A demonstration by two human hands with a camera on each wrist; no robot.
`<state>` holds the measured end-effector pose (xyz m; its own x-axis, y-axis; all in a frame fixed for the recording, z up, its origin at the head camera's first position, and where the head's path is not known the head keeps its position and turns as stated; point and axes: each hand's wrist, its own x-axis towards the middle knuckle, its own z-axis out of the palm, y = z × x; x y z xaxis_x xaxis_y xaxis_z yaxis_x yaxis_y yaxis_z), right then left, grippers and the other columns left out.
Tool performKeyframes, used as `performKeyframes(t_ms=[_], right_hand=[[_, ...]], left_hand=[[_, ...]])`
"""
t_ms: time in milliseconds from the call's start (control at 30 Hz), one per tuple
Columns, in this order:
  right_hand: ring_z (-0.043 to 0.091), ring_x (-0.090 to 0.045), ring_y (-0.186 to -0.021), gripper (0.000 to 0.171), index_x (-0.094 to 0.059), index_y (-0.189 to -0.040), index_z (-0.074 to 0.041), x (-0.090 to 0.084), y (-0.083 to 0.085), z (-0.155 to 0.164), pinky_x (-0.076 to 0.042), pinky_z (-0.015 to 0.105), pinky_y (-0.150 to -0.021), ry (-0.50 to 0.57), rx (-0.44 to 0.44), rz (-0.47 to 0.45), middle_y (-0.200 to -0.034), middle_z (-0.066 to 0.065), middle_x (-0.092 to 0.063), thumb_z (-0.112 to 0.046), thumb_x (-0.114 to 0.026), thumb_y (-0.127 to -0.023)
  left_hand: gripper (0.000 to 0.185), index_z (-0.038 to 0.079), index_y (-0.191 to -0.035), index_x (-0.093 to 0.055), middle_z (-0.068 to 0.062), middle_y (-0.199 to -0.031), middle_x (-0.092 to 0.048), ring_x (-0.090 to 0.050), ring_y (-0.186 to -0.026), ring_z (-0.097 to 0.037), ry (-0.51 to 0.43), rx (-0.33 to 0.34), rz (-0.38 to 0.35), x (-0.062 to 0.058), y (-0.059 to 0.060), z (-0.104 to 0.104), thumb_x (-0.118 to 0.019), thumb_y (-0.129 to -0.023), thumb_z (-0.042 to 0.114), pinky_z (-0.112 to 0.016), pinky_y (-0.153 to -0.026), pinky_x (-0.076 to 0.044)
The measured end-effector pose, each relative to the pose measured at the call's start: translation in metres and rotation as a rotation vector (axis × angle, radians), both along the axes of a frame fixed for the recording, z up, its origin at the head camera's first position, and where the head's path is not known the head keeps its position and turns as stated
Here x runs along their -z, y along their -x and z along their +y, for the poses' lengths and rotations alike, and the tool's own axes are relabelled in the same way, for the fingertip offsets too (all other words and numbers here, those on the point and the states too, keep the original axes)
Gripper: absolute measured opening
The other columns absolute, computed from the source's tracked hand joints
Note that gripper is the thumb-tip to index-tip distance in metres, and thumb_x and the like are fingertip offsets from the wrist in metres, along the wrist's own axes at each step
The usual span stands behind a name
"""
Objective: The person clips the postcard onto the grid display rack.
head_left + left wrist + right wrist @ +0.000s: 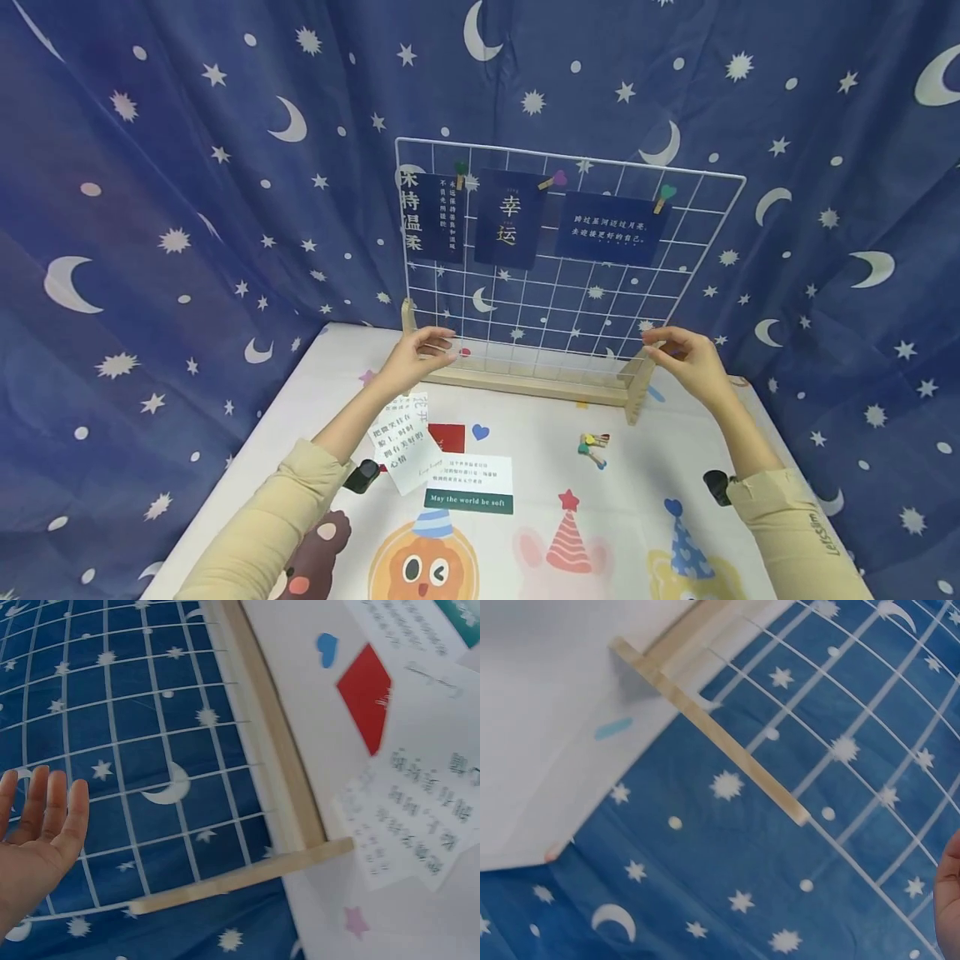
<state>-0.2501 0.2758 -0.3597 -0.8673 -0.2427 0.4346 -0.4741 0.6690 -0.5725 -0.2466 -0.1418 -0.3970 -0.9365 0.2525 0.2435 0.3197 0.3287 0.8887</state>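
A white wire grid (567, 158) stands in a wooden base (517, 383) on the table. Three dark blue cards hang on it: one at left (442, 218), one in the middle (507, 218) and one at right (611, 229). Small wooden clips with heart tops, a green clip (461, 175), a purple clip (553, 179) and a teal clip (663, 198), sit at their top edges. My left hand (420, 357), fingers extended in the left wrist view, is by the grid's lower left side. Near the lower right side is my right hand (688, 360), fingers loosely bent and nothing between them.
Several loose clips (594, 448) lie in front of the base. To their left are a white card (405, 450), a red card (447, 437) and a white-and-green card (471, 483). A blue star-and-moon curtain (225, 208) hangs behind and around the table.
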Motion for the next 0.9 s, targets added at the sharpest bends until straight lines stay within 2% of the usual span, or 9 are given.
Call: performKeyframes(t_ms=[200, 367, 467, 567, 667, 800, 900], right_hand=[[-0.005, -0.056, -0.073, 0.02, -0.065, -0.106, 0.003, 0.026, 0.002, 0.002, -0.048, 0.011, -0.065, 0.009, -0.026, -0.038, -0.101, 0.023, -0.068, -0.007, -0.063, -0.089], [-0.002, -0.057, -0.074, 0.018, -0.066, -0.104, 0.003, 0.059, -0.002, -0.001, -0.05, 0.016, -0.066, -0.007, -0.021, -0.06, -0.097, 0.019, -0.069, -0.004, -0.064, -0.087], [0.005, -0.06, -0.073, 0.018, -0.066, -0.103, 0.005, 0.081, -0.007, -0.002, -0.052, 0.018, -0.065, -0.005, -0.017, -0.099, -0.095, 0.019, -0.069, -0.003, -0.064, -0.087], [0.014, -0.063, -0.073, 0.018, -0.065, -0.103, 0.006, 0.099, -0.01, -0.001, -0.052, 0.019, -0.064, -0.001, 0.007, -0.16, -0.093, 0.018, -0.069, -0.004, -0.063, -0.088], [0.018, -0.063, -0.075, 0.02, -0.065, -0.104, 0.005, 0.114, -0.01, 0.002, -0.051, 0.018, -0.063, -0.002, 0.053, -0.215, -0.092, 0.017, -0.069, -0.008, -0.062, -0.09], [0.019, -0.062, -0.079, 0.02, -0.065, -0.105, 0.004, 0.134, -0.009, 0.006, -0.05, 0.019, -0.066, -0.019, 0.088, -0.255, -0.095, 0.016, -0.069, -0.01, -0.062, -0.09], [0.018, -0.062, -0.079, 0.019, -0.066, -0.105, 0.002, 0.147, -0.009, 0.006, -0.05, 0.021, -0.068, -0.026, 0.091, -0.286, -0.097, 0.016, -0.069, -0.009, -0.062, -0.09]], left_hand=[[0.044, -0.005, -0.127, -0.052, -0.027, -0.121, -0.056, -0.058, -0.105, -0.038, 0.018, -0.034, -0.048, 0.026, -0.005, -0.01, -0.065, -0.087, 0.008, -0.037, -0.086, -0.054], [0.043, -0.006, -0.127, -0.051, -0.028, -0.123, -0.053, -0.057, -0.104, -0.038, 0.074, -0.049, -0.055, 0.047, -0.011, -0.024, -0.063, -0.089, 0.011, -0.038, -0.085, -0.054], [0.043, -0.004, -0.126, -0.052, -0.027, -0.124, -0.054, -0.056, -0.107, -0.039, 0.144, -0.096, -0.068, 0.06, -0.017, -0.033, -0.064, -0.088, 0.012, -0.044, -0.089, -0.052], [0.046, -0.001, -0.125, -0.054, -0.025, -0.124, -0.055, -0.052, -0.114, -0.042, 0.227, -0.185, -0.072, 0.075, -0.019, -0.036, -0.068, -0.085, 0.016, -0.052, -0.096, -0.045], [0.051, 0.001, -0.126, -0.054, -0.025, -0.125, -0.054, -0.048, -0.117, -0.043, 0.269, -0.252, -0.08, 0.092, -0.019, -0.035, -0.072, -0.081, 0.018, -0.056, -0.098, -0.04], [0.056, 0.004, -0.128, -0.052, -0.024, -0.125, -0.053, -0.047, -0.114, -0.04, 0.303, -0.287, -0.118, 0.113, -0.023, -0.034, -0.075, -0.078, 0.017, -0.056, -0.094, -0.041], [0.057, 0.005, -0.13, -0.05, -0.024, -0.126, -0.052, -0.046, -0.116, -0.041, 0.313, -0.299, -0.146, 0.123, -0.029, -0.036, -0.074, -0.079, 0.016, -0.057, -0.094, -0.042]])
